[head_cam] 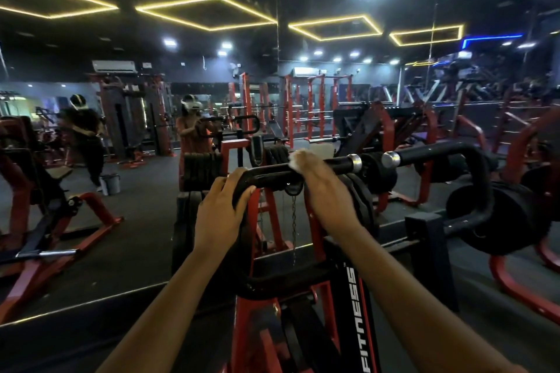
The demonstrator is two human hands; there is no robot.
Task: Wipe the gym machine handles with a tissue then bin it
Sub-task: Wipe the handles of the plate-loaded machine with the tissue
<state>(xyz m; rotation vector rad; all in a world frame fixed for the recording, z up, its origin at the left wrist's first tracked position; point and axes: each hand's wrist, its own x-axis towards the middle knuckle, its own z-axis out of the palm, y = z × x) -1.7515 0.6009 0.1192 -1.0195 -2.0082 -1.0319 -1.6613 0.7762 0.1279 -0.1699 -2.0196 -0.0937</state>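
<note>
Here, left hand [222,212] holding handle [272,174], right hand [324,191] clutching tissue [293,163], bucket [111,184] beyond.

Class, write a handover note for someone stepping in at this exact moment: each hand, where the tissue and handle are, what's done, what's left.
Left hand: grips the curved left end of the black handle.
Right hand: holds the white tissue against the bar, short of the chrome end cap.
Done: tissue is on the handle, mid-wipe; how much has been wiped cannot be told.
Left: finish this handle, wipe the others, bin the tissue.
</note>
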